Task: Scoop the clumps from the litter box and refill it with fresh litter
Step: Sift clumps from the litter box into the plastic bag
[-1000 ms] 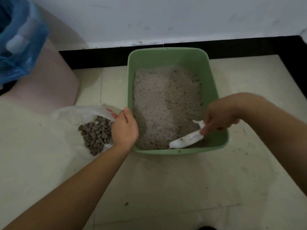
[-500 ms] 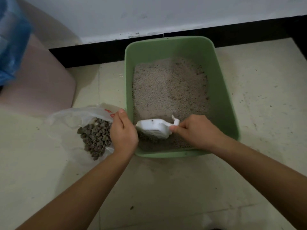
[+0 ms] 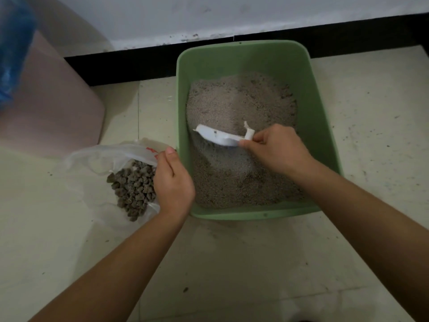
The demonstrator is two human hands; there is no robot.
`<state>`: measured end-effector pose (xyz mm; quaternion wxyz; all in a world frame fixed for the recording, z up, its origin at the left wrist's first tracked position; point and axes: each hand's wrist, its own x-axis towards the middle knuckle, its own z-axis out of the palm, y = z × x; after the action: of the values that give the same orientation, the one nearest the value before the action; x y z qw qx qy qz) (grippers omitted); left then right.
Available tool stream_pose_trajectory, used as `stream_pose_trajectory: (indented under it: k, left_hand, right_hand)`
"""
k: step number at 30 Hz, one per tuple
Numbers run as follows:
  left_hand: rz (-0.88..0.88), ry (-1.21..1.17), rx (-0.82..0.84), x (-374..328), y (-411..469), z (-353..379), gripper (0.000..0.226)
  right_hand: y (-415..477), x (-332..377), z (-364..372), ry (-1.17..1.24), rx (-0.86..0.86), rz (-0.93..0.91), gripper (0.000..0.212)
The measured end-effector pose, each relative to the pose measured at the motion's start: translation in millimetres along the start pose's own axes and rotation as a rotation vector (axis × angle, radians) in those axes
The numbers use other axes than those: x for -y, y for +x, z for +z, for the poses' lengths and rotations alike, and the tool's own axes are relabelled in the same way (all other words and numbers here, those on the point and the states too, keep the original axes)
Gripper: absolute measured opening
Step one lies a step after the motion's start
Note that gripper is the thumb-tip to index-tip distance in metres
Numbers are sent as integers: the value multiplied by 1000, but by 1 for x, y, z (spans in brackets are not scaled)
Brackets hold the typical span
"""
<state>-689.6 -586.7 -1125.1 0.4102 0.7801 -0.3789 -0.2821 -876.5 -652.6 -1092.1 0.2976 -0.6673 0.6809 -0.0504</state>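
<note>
The right hand (image 3: 278, 149) is pinching a white scoop (image 3: 220, 137) over grey litter (image 3: 241, 182) filling the green litter box (image 3: 325, 126). The left hand (image 3: 173, 182) is gripping a clear plastic bag (image 3: 111, 154) holding dark clumps (image 3: 134, 187).

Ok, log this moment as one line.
right hand: holds scoop over litter | left hand: holds bag open | clumps: in bag

A rectangular green plastic litter box (image 3: 183, 108) stands on the floor holding pale grey granular litter (image 3: 232, 182), with a white plastic scoop (image 3: 218, 137) tilted above the litter in its middle, and just left of it a clear plastic bag (image 3: 111, 154) holds dark grey-brown clumps (image 3: 134, 189).
</note>
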Motion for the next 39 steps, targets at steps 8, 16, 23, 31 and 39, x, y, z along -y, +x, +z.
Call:
stream_pose_trajectory:
  k: [8,16,23,31,39]
  left_hand:
    - [7,2,16,-3,-1,-1,27]
    - [10,32,5,-2,0,-1,30]
    - [34,10,-6,-1,0,-1,34]
    - [18,-16,14,1,1,0,32]
    - [39,-26,6,5,2,1,31]
  right_hand:
    - [-49,15,-74,-797,-41,-69,20]
    - [8,58,-79,-1066,-255,-131,23]
    - [54,96,-62,-1071,-286,-339,38]
    - [24,67,-78,-879,-333,-105,12]
    - [-6,35,-22,-739,-77,-333,39]
